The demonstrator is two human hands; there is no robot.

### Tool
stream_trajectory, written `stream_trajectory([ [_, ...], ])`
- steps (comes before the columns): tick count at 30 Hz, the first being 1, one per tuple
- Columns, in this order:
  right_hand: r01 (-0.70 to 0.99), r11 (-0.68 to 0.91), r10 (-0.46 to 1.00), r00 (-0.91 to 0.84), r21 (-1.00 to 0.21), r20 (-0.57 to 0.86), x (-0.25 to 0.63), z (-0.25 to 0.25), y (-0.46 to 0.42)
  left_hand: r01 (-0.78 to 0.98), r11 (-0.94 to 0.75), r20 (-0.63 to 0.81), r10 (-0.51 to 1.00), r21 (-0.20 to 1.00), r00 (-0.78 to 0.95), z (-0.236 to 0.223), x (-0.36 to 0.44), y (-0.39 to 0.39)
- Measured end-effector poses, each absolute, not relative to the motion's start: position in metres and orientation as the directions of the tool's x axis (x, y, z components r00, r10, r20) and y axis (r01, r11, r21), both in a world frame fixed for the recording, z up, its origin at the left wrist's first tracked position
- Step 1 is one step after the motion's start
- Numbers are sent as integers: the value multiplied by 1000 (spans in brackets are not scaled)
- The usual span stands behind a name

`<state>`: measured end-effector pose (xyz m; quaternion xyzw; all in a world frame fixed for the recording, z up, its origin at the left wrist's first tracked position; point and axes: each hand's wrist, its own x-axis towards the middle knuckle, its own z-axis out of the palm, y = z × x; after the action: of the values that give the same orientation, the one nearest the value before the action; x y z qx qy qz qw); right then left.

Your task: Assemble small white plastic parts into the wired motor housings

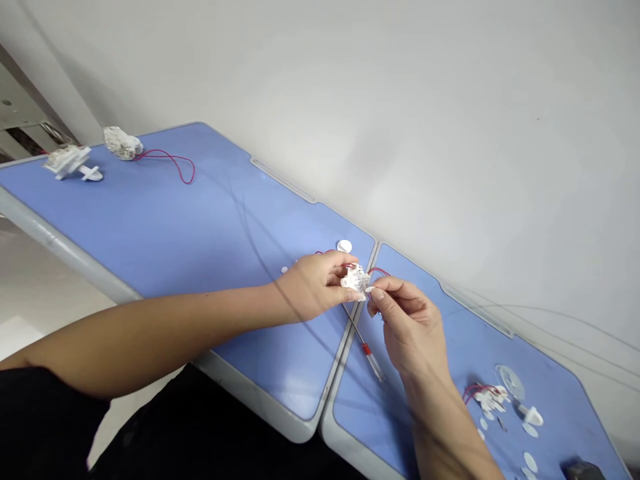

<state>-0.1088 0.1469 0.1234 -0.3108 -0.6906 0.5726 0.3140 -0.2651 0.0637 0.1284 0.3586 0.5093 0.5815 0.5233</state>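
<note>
My left hand [320, 283] is closed around the edge of a small white plastic part [355, 280] with red wires running from it. At the right side of that part, my right hand [407, 313] pinches a small white piece [370, 289] between thumb and forefinger; its kind is too small to tell. Beneath both hands a screwdriver [369, 353] with a clear and red handle lies across the seam of the two tables. A white round cap [344, 246] rests just beyond my left hand.
The blue tabletops [215, 233] meet a pale wall [400, 133]. White assemblies, one [73, 162] beside another [121, 143] with a red wire loop, lie far left. At right are a wired white part [491, 398], a clear disc [510, 381], several white discs and a dark object [581, 469].
</note>
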Motion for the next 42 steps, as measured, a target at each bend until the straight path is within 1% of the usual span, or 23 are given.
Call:
stream_trajectory([
  [6, 159, 329, 834, -511, -931, 208, -114, 130, 132, -260, 47, -104, 972, 965, -210, 128, -265, 63],
  [11, 188, 416, 807, -528, -890, 265, -115, 130, 130, -260, 38, -95, 973, 965, -212, 126, -266, 64],
  [16, 188, 406, 809, -529, -894, 256, -114, 129, 131, -253, 28, -81, 976, 967, -201, 126, -266, 64],
  [22, 186, 354, 828, -518, -917, 215, -115, 129, 132, -232, 75, -118, 977, 970, -175, 130, -265, 64],
  [31, 190, 444, 808, -507, -876, 300, -112, 125, 131, -245, 32, -82, 977, 969, -199, 128, -266, 62],
  [42, 182, 409, 830, -481, -894, 282, -113, 124, 130, -244, 82, -135, 968, 966, -210, 135, -266, 63],
])
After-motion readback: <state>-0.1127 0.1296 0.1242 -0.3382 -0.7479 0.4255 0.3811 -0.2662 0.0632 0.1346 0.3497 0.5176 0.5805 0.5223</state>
